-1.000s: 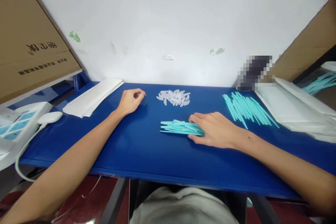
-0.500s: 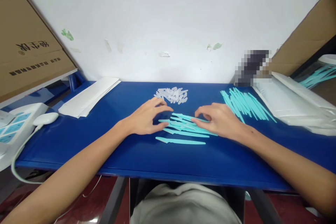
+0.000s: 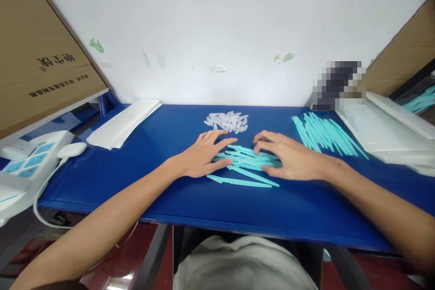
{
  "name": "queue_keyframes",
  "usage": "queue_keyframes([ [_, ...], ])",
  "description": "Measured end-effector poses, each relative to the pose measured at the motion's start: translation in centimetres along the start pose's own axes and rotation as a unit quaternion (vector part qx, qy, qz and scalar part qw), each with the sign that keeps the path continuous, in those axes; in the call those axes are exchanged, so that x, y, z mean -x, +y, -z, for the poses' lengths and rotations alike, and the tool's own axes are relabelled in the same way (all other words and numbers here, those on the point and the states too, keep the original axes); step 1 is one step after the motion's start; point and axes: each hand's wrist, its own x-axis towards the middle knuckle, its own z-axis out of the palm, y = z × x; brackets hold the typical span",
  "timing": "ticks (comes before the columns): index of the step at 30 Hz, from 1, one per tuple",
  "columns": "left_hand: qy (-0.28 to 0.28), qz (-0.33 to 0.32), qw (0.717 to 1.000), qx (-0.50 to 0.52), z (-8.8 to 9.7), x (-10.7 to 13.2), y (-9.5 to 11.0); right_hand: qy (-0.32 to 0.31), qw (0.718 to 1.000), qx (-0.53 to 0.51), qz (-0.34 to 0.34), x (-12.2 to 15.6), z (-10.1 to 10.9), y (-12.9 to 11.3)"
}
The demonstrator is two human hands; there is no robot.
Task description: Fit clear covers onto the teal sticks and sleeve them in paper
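Observation:
Several turquoise eyebrow razors (image 3: 249, 159) lie in a loose pile on the blue table, handles mostly to the right. At the pile's left end is my left hand (image 3: 207, 154), fingers spread, its thumb over the razors' heads. My right hand (image 3: 288, 156) curves around the right end with thumb and fingers apart, fingertips at the handles. A single razor (image 3: 239, 182) lies nearer the table's front edge, with another slanting just above it. Behind my hands sits a heap of small translucent white blade covers (image 3: 228, 122).
A second heap of turquoise razors (image 3: 328, 133) lies at the right, beside white plastic packets (image 3: 390, 131). Folded white paper (image 3: 124, 124) and a white power strip (image 3: 37, 158) with a cable are on the left. Cardboard boxes (image 3: 50, 54) stand at both sides, a wall behind.
Both hands have come in against the pile, and its razors lie closer together. One of the front razors now slants. The camera view has shifted slightly.

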Motion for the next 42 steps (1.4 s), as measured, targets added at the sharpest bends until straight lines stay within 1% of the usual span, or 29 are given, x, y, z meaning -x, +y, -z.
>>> queue_keyframes([
  [3, -0.007, 0.007, 1.0, 0.009, 0.0, 0.0, -0.2, 0.007, 1.0, -0.019, -0.012, -0.3, -0.4, 0.2],
  [7, -0.014, 0.011, 1.0, 0.018, 0.3, 0.2, -0.6, 0.008, 0.999, -0.034, -0.008, -0.6, -0.9, 0.4],
  [12, -0.023, 0.004, 1.0, 0.018, 0.6, 0.3, -0.4, 0.005, 0.999, -0.028, -0.016, -0.6, -1.0, 0.7],
  [14, -0.017, 0.013, 1.0, 0.015, 0.4, 0.1, -0.4, 0.002, 1.0, -0.023, -0.019, -0.6, -0.9, 0.9],
  [19, 0.018, 0.021, 1.0, 0.011, -0.2, -0.9, -0.8, 0.008, 0.999, -0.018, -0.035, -0.7, -0.5, 1.5],
  [25, 0.029, 0.069, 0.997, 0.007, -0.3, -1.5, -1.4, 0.013, 0.995, 0.056, -0.078, -0.6, -0.2, 2.7],
  [30, 0.021, 0.077, 0.997, 0.003, -0.3, -1.8, -0.8, 0.03, 0.99, 0.096, -0.099, -0.5, -0.3, 3.5],
  [33, 0.016, 0.073, 0.997, -0.009, -0.4, -1.9, -0.3, 0.073, 0.987, 0.105, -0.094, -0.5, -0.2, 3.0],
  [35, 0.019, 0.072, 0.997, -0.016, -0.5, -1.9, -0.2, 0.099, 0.989, 0.091, -0.066, -0.5, -0.2, 2.1],
  [36, 0.021, 0.072, 0.997, -0.017, -0.6, -1.9, -0.1, 0.097, 0.991, 0.077, -0.047, -0.5, -0.2, 1.6],
  [38, 0.025, 0.069, 0.997, -0.017, -0.6, -1.9, -0.2, 0.075, 0.996, 0.053, -0.015, -0.4, -0.2, 0.5],
  [40, 0.027, 0.067, 0.997, -0.016, -0.7, -1.8, -0.3, 0.052, 0.998, 0.039, 0.005, -0.4, -0.5, -0.3],
  [42, 0.029, 0.067, 0.997, -0.017, -0.7, -1.7, -0.4, 0.042, 0.999, 0.028, 0.013, -0.4, -0.9, -0.8],
])
